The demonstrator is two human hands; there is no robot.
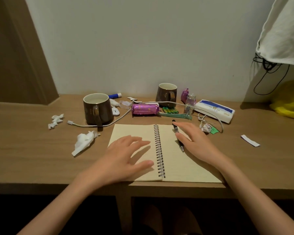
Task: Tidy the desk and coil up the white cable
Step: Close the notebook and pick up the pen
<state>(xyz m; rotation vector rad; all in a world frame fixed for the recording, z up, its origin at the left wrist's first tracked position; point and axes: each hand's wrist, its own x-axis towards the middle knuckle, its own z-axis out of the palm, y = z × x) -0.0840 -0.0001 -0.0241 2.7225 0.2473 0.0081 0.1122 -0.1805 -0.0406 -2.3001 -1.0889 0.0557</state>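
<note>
White cable (85, 125): plug end left of front mug (97, 110), loops round its base, runs right to tissue pack (214, 110). Left hand (126, 156), fingers spread, over notebook (170, 167). Right hand (197, 141), fingers loosely straight, over pen (176, 133), gripping nothing. Prob. best: lift pen first, then shut notebook.

The wooden worktop (24, 150) was plain tan-brown. The open spiral-bound paper notebook (134, 133) showed cream pages and black wire coils. The near ceramic mug (95, 111) and the far ceramic mug (165, 96) were dark brown, white inside, with gold-edged handles. The thin rubbery cable (88, 126) was white, the shiny foil packet (145, 109) magenta, the soft tissue pack (214, 111) white with blue bands.
</note>
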